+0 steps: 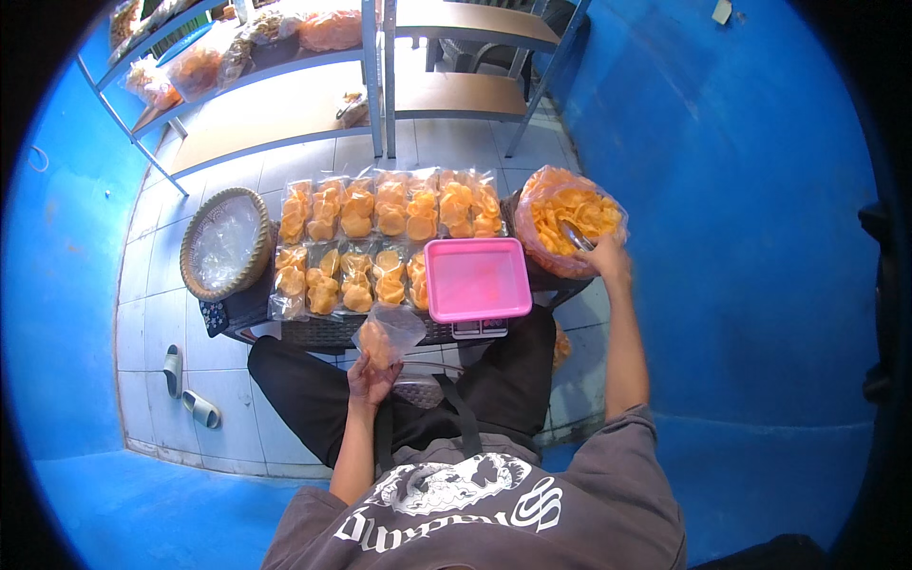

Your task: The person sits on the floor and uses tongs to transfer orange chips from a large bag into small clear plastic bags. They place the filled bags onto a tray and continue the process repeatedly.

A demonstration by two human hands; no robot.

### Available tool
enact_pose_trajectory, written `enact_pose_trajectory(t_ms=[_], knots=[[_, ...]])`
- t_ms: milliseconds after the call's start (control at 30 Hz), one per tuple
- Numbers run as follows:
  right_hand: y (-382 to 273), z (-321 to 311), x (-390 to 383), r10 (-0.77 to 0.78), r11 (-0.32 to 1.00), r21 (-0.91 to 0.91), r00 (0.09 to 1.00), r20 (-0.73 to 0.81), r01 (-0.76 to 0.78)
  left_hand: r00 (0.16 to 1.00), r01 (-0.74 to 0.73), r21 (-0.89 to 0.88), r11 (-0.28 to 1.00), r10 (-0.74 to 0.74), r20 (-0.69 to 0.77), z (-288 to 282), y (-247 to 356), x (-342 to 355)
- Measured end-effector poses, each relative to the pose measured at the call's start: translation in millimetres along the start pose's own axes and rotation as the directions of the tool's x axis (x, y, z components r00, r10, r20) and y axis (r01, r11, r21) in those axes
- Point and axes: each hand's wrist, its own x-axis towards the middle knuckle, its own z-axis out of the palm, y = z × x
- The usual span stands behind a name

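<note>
Near my lap, my left hand (374,380) grips a clear plastic bag (401,325) that stands open at the top, with a few orange chips (374,344) low inside it. My right hand (605,255) reaches out to a large bag of chips (548,261) at the right end of the low table. It is closed on a shiny metal utensil (573,234) whose end lies among the chips; whether it is a scoop or tongs I cannot tell. A pink tray (477,314) rests on a small scale (480,330) between my hands.
Two rows of filled chip bags (390,211) cover much of the table. A woven basket (190,272) with clear plastic bags (226,242) is at the left. Beyond stands a metal-framed shelf (275,142) with bagged goods. Slippers (200,408) lie on the tiled floor.
</note>
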Motion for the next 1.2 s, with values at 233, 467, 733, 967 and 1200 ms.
enact_pose_trajectory(t_ms=[233, 467, 733, 967, 1200], knots=[[6, 8, -4, -0.102, 0.994, 0.037, 0.993, 0.053, 0.1, 1.0, 0.015, -0.047, 0.999, -0.015, 0.006, -8, 3, 3], [-10, 20, -15, -0.147, 0.988, -0.053, 0.983, -0.11, 0.142, 0.999, -0.03, 0.033, 0.999, 0.03, 0.012, 7, -4, 4], [12, 31, -2, -0.163, 0.956, 0.218, 0.974, -0.159, 0.196, 1.0, 0.01, -0.063, 0.998, -0.009, 0.018, 4, 0, 4], [24, 21, -12, -0.172, 0.957, 0.215, 0.977, -0.126, 0.196, 1.0, 0.013, -0.022, 1.0, -0.013, -0.013, 7, -2, 7], [26, 33, 0, -0.05, 0.878, 0.477, 0.986, 0.159, -0.033, 1.0, 0.008, 0.006, 1.0, -0.007, -0.008, 11, -3, 8]])
